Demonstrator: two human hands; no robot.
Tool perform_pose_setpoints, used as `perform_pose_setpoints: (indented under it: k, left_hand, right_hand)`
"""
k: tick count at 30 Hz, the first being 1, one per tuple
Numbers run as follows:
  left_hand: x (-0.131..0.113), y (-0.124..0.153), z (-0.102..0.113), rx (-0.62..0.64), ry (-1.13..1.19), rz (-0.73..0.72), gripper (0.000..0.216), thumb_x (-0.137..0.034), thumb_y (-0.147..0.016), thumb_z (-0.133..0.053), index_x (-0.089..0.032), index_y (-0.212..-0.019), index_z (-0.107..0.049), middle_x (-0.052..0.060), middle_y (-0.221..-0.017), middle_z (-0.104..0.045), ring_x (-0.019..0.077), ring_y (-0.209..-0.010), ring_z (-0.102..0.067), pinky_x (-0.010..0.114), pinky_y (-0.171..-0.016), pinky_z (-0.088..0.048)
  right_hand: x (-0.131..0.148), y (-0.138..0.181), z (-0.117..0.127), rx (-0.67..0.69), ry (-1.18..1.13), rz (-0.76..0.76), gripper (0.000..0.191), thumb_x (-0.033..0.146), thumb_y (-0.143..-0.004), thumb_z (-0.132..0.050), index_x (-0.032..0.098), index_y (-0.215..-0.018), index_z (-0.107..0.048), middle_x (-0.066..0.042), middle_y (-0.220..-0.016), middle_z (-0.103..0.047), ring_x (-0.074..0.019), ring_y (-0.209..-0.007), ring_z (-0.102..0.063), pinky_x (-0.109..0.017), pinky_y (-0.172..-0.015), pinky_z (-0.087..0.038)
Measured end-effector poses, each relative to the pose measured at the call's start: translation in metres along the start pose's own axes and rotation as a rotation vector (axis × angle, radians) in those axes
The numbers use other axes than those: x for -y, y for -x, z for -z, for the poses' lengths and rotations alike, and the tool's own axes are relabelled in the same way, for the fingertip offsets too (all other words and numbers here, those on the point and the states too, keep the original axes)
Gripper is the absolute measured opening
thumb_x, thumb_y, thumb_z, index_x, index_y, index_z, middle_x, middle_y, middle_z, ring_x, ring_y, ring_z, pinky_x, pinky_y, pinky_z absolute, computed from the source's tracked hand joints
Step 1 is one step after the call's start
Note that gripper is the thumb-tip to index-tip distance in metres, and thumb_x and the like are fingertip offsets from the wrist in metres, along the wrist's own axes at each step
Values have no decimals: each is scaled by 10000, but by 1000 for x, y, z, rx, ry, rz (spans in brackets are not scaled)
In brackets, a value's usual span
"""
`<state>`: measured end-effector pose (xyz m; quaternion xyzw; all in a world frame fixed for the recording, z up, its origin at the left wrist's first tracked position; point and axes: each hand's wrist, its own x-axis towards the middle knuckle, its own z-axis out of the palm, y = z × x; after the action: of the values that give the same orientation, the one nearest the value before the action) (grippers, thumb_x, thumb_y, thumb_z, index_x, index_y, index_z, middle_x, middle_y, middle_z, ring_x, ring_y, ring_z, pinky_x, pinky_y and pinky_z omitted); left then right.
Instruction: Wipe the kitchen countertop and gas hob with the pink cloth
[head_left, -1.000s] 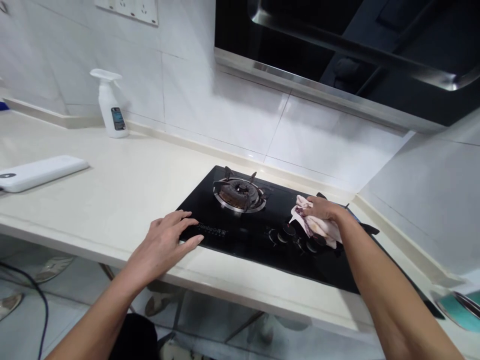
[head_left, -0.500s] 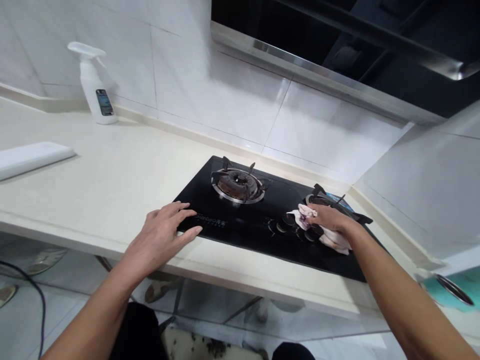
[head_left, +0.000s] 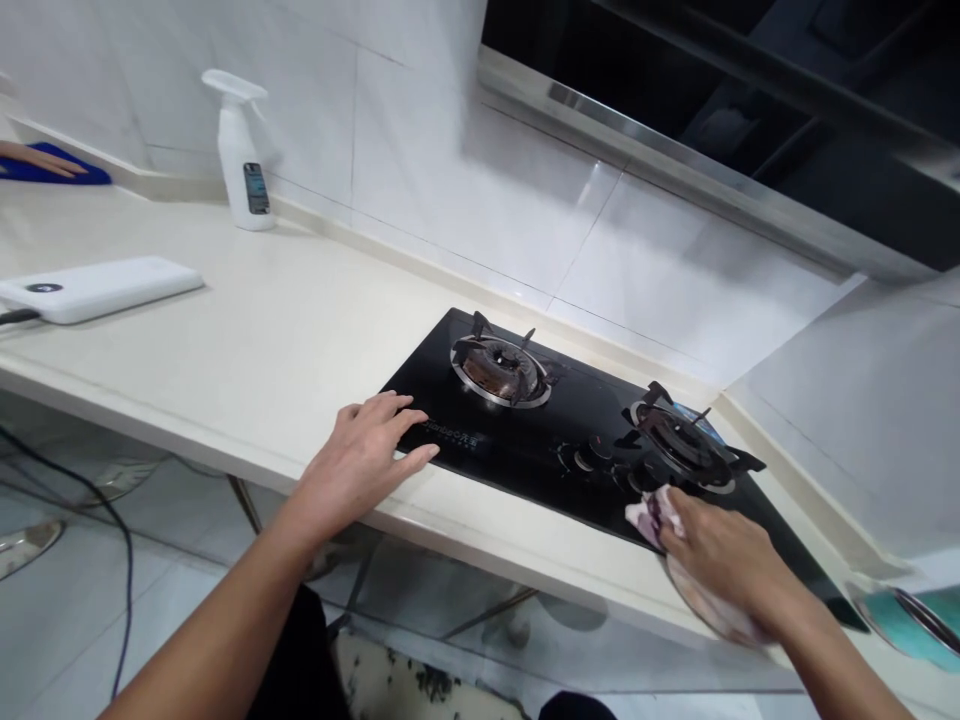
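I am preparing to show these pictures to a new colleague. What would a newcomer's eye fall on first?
The black glass gas hob comes first, set into the cream countertop, with its scorched brown left burner at the back. At its front edge, the right hand holds a stained white cloth, and the left hand rests on the glass. Farther left stands a white plastic spray bottle.

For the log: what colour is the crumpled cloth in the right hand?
Off-white cloth with purple and brownish stains; best in the head view, beside the right hand.
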<state>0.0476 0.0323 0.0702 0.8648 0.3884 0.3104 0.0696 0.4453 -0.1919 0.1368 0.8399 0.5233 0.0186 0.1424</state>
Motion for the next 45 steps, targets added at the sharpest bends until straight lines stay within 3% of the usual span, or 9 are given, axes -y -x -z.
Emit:
perform_pose_setpoints:
  k: [8, 14, 17, 20, 25, 30, 37, 41, 45]
  left_hand:
    - [-5, 0, 6, 30, 14, 15, 446, -529, -1015, -517, -228, -1271, -722, 150, -1484, -628, 345, -1450, -500, 564, -1170, -378]
    - [-6, 2, 8, 23, 69, 5, 452, -458, -1080, -392, -216, -1342, -670, 146, -1473, -619, 298, -1439, -509, 533, -1172, -393]
    - [-4, 3, 6, -66, 132, 78, 465, -423, -1089, -359, -205, -1423, -598, 166, -1524, -554, 295, -1467, -476, 540, -1197, -386]
    - [-2, 4, 5, -154, 210, 133, 468, -426, -1097, -330, -225, -1458, -550, 162, -1548, -515, 292, -1496, -435, 551, -1214, -376]
    - [-5, 4, 7, -146, 275, 124, 501, -517, -1094, -352, -242, -1472, -533, 159, -1558, -501, 305, -1509, -410, 577, -1233, -348]
    - [-9, 3, 7, -180, 261, 191, 550, -561, -1095, -326, -258, -1528, -482, 176, -1633, -409, 326, -1567, -319, 618, -1241, -313]
    - [-4, -1, 0, -253, 181, 281, 589, -567, -1080, -352, -280, -1584, -449, 164, -1757, -208, 370, -1630, -170, 670, -1254, -232]
    - [1, -2, 1, -290, 173, 260, 573, -545, -1081, -345, -267, -1568, -462, 175, -1714, -322, 337, -1610, -252, 642, -1260, -244]
    - [2, -1, 4, -206, 143, 183, 561, -570, -1079, -343, -299, -1541, -512, 159, -1666, -399, 339, -1579, -309, 652, -1252, -245]
  right_hand:
    - [106, 17, 42, -137, -351, 512, 75, 354, -915, -523, 288, -906, -557, -27, -894, -675, -231, -789, -618, -340, -730, -434]
    - [150, -22, 87, -466, -640, 533, 252, 419, -950, -538, 268, -1112, -657, -78, -1063, -669, -241, -925, -627, -350, -833, -496]
    - [166, -38, 80, -375, -493, 554, 539, 593, -907, -644, 294, -1355, -626, -138, -1407, -585, -359, -1270, -557, -499, -1044, -467]
    - [174, -44, 50, -305, -406, 540, 831, 712, -875, -658, 353, -1586, -422, -149, -1652, -369, -429, -1498, -353, -649, -1163, -353]
    - [181, -40, 13, -418, -483, 546, 730, 621, -989, -517, 324, -1630, -335, -163, -1625, -389, -387, -1464, -390, -616, -1178, -369]
    - [233, -61, 40, -369, -433, 552, 659, 556, -960, -562, 238, -1531, -471, -182, -1538, -478, -398, -1369, -461, -585, -1149, -380]
    - [326, -93, 94, -240, -383, 420, 602, 523, -1019, -468, 187, -1518, -472, -238, -1556, -462, -449, -1382, -445, -622, -1114, -368]
    - [336, -79, 93, -183, -481, 509, 694, 495, -1033, -462, 220, -1645, -289, -208, -1726, -253, -464, -1540, -271, -677, -1182, -277]
    - [309, -57, 79, -133, -629, 703, 830, 500, -1014, -521, 212, -1698, -148, -163, -1785, -103, -387, -1637, -94, -625, -1272, -207]
